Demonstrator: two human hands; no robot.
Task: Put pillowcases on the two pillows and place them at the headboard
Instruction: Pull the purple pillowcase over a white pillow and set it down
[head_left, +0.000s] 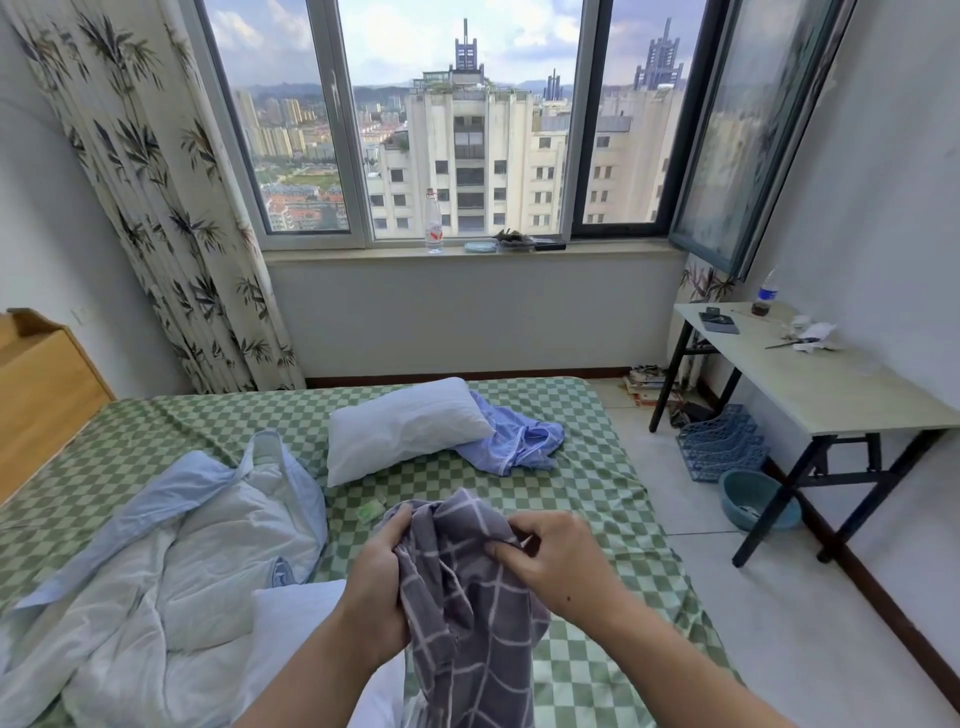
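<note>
— Grey checked cloth, that's the pillowcase (467, 597). Where are the hands on it?

— Both forearms reach in from the bottom edge over the bed (582, 499). The left hand (382, 587) has its fingers curled round a bunched fold on the cloth's left side, thumb up near the top edge. The right hand (556, 558) is turned palm down, its fingers pinching the top edge on the other side.

— So the cloth sits between them?

— Yes, gathered up between the two hands and hanging down from the fingers toward the bottom edge, above the green checked sheet.

— And the pillows?

— One bare white pillow (405, 428) lies farther up the bed, well apart from the hands, with a blue pillowcase (524, 439) crumpled against its right end. Another white pillow (296, 623) lies just under the left forearm. A rumpled pale quilt (156, 561) sprawls on the left, and the wooden headboard (41, 384) stands at the far left.
</note>
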